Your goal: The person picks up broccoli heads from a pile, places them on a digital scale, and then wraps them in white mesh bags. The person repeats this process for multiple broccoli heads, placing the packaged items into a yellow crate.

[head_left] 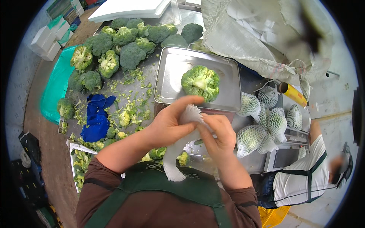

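Observation:
A white foam net sleeve (173, 163) is stretched between my hands, its frilled top end rising between the fingers and its long tail hanging toward my apron. My left hand (173, 123) grips the sleeve's upper end, thumb pointing to the right. Close beside it, my right hand (218, 133) pinches the frilled edge with thumb and fingers. Just beyond my fingers, one broccoli head (200, 81) rests stem side up in a shallow metal tray (161, 78). To the right lie several netted broccoli heads (251, 140).
Many bare broccoli heads (131, 55) crowd the far left of the metal table, with trimmings and a blue cloth (97, 116) nearer. At far right are a large woven sack (243, 41) and a yellow tube (293, 94). Another person (300, 176) stands at the right.

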Available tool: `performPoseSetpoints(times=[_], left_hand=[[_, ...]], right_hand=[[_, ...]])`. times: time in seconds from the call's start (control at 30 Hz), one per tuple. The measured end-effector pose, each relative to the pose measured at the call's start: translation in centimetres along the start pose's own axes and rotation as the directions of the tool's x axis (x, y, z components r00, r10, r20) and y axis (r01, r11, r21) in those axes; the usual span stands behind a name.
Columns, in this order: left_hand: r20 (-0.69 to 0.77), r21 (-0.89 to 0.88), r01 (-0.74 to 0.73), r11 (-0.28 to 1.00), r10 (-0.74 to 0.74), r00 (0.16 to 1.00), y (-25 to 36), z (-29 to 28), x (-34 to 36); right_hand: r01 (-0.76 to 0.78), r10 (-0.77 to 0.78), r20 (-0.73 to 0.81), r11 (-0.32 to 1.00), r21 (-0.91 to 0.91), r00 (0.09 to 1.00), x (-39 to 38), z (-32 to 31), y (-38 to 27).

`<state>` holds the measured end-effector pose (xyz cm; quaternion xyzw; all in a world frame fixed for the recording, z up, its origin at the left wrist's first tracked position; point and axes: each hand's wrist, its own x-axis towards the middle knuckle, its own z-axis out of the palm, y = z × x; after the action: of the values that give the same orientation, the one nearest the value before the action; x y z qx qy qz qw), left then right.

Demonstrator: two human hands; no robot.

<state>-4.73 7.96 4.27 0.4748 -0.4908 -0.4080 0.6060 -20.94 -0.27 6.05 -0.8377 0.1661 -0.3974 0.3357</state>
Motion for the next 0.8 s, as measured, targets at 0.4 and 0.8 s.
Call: performPoseSetpoints(times=[0.4,0.8], left_hand=[[-0.117,-0.679,0.272,0.682,-0.466,0.877,-4.5,0.2,-0.4],[0.339,-0.574,0.449,0.684,-0.301,0.891,-2.8,-2.4,-1.5]], right_hand=[[-0.565,0.674,0.222,0.345,0.749,0.705,-2.2,3.1,5.0],[-0.812,0.468,0.665,0.379,0.445,0.583,-4.8,-2.0,7.4]])
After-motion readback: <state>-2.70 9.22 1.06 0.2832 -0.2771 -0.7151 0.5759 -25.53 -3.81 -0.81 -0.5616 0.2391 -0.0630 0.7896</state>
